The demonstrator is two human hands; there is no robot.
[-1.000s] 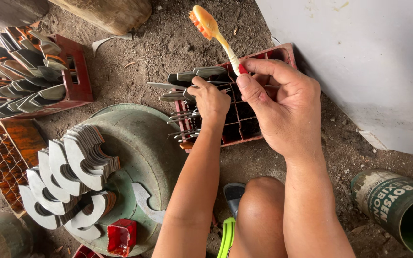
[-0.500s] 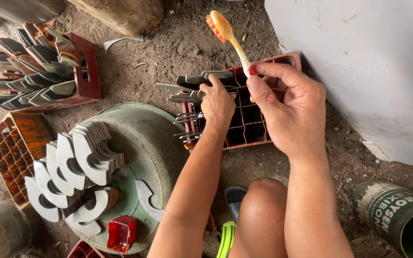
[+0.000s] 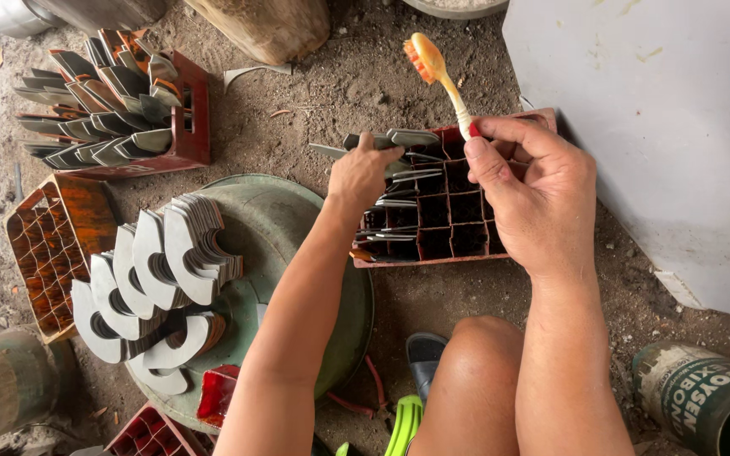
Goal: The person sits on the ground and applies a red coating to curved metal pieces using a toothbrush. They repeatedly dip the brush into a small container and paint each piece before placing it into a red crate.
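Ground: bare dirt floor (image 3: 340, 93), with a grey-white panel (image 3: 661, 127) leaning along its right side.
Right hand: right hand (image 3: 538, 198) clenched round the lower end of an orange toothbrush (image 3: 437, 72) – bristle head up and tilted left, over the far edge of the crate.
Left hand: left hand (image 3: 363, 173) reaches onto the grey metal blades (image 3: 399, 139) at the crate's far-left corner; fingers curled over them, though whether they pinch one I cannot tell.
Crate: red divided crate (image 3: 454, 241) on the floor ahead of the knee – blades fill its left cells, right cells bare.
Left of it: round green lid (image 3: 285, 224) carrying stacks of curved grey metal pieces (image 3: 166, 262).
Far left corner: second red crate (image 3: 183, 110) packed with blades.
Left edge: rusty orange divided tray (image 3: 52, 253).
Near right corner: paint can (image 3: 703, 401) on its side.
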